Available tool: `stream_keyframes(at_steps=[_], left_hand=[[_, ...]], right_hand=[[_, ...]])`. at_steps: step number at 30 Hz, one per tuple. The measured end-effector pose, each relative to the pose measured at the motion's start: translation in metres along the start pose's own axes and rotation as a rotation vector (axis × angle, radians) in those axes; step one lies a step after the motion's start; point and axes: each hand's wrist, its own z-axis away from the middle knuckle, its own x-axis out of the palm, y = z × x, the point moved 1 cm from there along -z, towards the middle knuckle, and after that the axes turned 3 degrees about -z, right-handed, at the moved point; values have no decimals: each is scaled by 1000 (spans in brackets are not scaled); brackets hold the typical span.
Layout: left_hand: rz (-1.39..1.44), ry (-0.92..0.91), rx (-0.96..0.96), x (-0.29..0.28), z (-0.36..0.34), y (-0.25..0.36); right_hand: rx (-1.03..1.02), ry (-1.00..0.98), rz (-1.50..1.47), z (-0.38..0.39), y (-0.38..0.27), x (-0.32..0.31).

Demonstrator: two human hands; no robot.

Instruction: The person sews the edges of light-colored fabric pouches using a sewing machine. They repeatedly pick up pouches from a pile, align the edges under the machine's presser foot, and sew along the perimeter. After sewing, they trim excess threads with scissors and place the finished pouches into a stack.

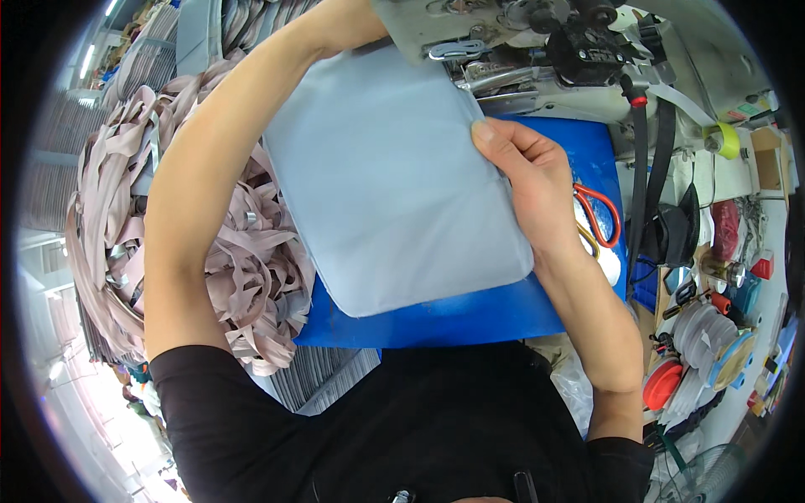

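Grey panel pinched at its edge beside the machine

The pale grey panel (386, 193) lay over the blue work surface (369, 331), its far end reaching up to the metal machine (579, 50) and its left edge beside a heap of dusky pink strips (109, 184). Whether its near end touched the blue or hung just above it, I could not tell.

The right hand (532, 168) had its thumb on top of the panel's right edge, pinching that rim, with the other fingers curled in beside it. The left hand (356, 23) went up to the far end, partly cut off by the frame and the machine; how its fingers stood could not be told. Red-handled scissors (608, 214) lay just beyond the right wrist.

The panel looked light and not at all fragile, soft-faced but with enough body to stay fairly flat. Its smooth face would probably slide easily, so the best holds seemed to be the long side edges, pinched lightly, with the rounded near corners left for steadying and turning
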Motion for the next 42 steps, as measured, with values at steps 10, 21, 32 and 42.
stream_keyframes(at_steps=[10, 21, 32, 42], left_hand=[[-3, 54, -45, 3, -7, -5], [-226, 524, -326, 2, 11, -15], [-416, 598, 12, 104, 125, 131], [-478, 465, 249, 108, 103, 127]], right_hand=[[44, -17, -148, 16, 1, -2], [-12, -48, -191, -25, 7, 5], [-159, 39, -89, -3, 14, -5], [-216, -4, 34, 21, 34, -11]])
